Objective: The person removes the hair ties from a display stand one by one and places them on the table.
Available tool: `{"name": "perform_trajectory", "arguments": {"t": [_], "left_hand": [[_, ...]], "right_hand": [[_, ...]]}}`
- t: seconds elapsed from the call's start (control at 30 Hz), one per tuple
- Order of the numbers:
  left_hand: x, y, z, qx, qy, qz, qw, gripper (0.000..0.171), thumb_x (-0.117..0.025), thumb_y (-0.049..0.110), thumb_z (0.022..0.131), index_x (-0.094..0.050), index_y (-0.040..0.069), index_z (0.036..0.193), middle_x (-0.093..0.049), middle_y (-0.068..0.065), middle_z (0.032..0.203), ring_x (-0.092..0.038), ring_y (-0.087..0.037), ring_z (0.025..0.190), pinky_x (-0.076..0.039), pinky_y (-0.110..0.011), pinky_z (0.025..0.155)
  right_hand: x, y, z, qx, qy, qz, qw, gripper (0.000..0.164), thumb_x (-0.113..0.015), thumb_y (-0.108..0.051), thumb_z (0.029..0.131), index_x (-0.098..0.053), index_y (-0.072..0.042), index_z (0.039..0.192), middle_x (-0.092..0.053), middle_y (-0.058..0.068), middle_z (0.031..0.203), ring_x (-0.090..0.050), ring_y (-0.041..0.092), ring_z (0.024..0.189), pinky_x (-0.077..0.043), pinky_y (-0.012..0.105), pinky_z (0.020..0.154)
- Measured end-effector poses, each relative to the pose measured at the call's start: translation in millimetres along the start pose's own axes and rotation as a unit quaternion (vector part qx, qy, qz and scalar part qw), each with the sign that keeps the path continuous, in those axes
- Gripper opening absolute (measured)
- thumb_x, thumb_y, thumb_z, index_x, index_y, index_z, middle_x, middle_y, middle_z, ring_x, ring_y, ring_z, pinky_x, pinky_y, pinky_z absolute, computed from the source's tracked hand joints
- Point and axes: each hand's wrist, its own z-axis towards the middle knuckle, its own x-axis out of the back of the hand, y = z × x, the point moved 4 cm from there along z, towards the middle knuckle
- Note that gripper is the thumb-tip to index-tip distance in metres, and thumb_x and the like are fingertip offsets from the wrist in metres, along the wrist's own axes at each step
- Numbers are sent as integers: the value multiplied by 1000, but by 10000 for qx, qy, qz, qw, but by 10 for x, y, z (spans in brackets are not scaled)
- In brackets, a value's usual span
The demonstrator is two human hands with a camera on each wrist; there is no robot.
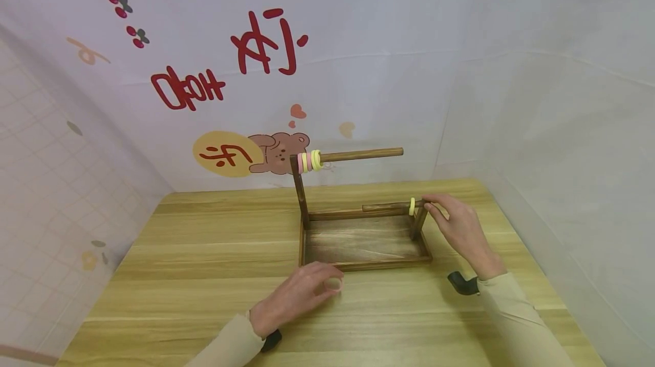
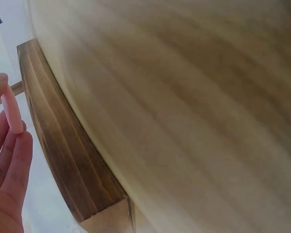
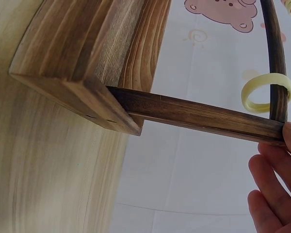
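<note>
A dark wooden rack (image 1: pixel 378 266) with a tray-like base carries two horizontal rods on posts. Pinched between the thumb and fingertips of my left hand (image 1: pixel 299 294), a pink ring (image 2: pixel 11 110) is held in front of the base's near edge. My right hand (image 1: pixel 459 231) grips the top of the short right post (image 3: pixel 199 115) with thumb and fingers, where the lower rod (image 1: pixel 384 207) joins it. One yellow ring (image 1: pixel 411 206) hangs on that rod close to the right fingertips. Several pink and yellow rings (image 1: pixel 309 161) sit together at the left end of the upper rod (image 1: pixel 363 155).
The rack stands toward the back of a light wood-grain table (image 1: pixel 220 253). Behind it hangs a white cloth (image 1: pixel 389 88) with red characters and a printed bear. A black wrist piece (image 1: pixel 463 283) lies beside the right sleeve (image 1: pixel 517 310).
</note>
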Motion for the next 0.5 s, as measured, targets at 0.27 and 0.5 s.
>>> {"name": "perform_trajectory", "arguments": {"t": [0.27, 0.5], "left_hand": [[-93, -30, -24, 403, -580, -16, 9975, 29, -78, 19, 95, -73, 9, 123, -73, 2, 118, -68, -10, 108, -55, -28, 95], [-158, -57, -59, 502, -871, 45, 9949, 31, -76, 22, 97, -72, 10, 125, -72, 2, 119, -66, -5, 102, -54, -20, 89]], "right_hand": [[2, -1, -1, -37, -17, -9, 10000, 25, -77, 4, 89, -74, 1, 114, -76, 17, 106, -73, 39, 96, -57, 56, 78], [0, 4, -8, -73, -45, 5, 10000, 25, -77, 3, 90, -74, 1, 114, -76, 17, 108, -72, 39, 98, -57, 57, 80]]}}
